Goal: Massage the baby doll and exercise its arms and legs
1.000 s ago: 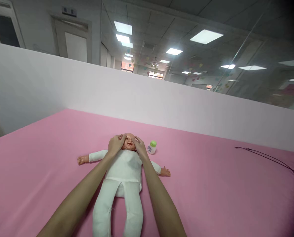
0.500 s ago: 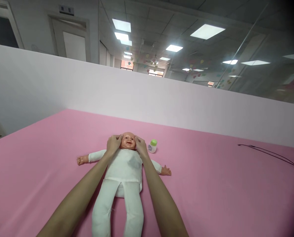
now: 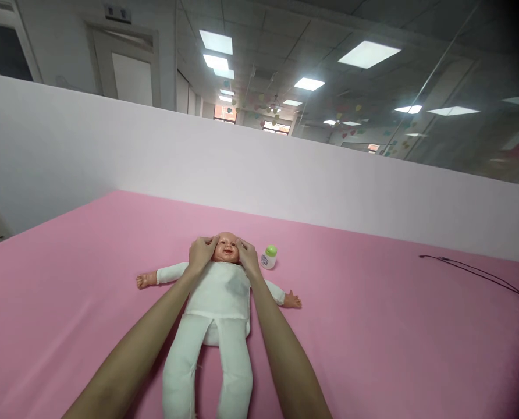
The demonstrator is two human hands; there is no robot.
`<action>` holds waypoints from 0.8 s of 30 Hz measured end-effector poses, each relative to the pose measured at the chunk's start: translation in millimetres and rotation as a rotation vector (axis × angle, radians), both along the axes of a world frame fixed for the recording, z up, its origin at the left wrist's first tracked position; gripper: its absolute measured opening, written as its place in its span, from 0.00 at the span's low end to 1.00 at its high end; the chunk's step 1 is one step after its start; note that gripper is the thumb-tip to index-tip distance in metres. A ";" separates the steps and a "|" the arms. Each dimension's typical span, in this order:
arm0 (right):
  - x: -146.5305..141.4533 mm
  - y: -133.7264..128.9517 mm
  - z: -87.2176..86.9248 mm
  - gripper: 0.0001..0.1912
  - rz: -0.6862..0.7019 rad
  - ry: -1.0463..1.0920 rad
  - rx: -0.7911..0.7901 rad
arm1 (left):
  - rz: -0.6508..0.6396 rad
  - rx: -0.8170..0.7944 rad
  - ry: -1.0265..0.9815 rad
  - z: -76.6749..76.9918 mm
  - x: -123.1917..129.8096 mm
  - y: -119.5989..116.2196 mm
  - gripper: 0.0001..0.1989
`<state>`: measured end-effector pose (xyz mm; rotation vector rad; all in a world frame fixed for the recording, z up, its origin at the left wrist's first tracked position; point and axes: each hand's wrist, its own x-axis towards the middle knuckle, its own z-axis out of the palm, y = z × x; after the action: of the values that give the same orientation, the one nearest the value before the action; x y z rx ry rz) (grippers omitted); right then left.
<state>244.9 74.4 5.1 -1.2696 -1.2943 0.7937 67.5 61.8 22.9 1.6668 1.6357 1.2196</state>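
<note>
A baby doll (image 3: 220, 291) with a white cloth body lies on its back on the pink sheet, arms spread and legs toward me. My left hand (image 3: 201, 252) is closed against the left side of the doll's head (image 3: 227, 250), thumb near the temple. On the other side my right hand (image 3: 246, 256) grips the head in the same way, fingers curled at the temple. Between the two hands the doll's face shows. Just right of my right hand stands a small clear bottle (image 3: 269, 258) with a green cap.
The pink sheet (image 3: 373, 326) covers the whole surface. A low white wall (image 3: 259, 169) runs along its back edge, with glass above. A thin black cable (image 3: 482, 272) lies at the far right.
Both hands stay at the doll's head, with the thumbs shifted slightly inward at the temples. The doll and the bottle have kept their places.
</note>
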 end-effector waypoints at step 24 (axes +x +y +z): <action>23.7 -18.7 29.3 0.33 0.224 -0.252 -0.035 | -0.471 0.065 0.038 10.0 -21.3 5.3 0.42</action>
<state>268.6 55.7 34.4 -1.2978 -1.6538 0.8337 46.2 67.1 32.9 1.9786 1.1356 1.0130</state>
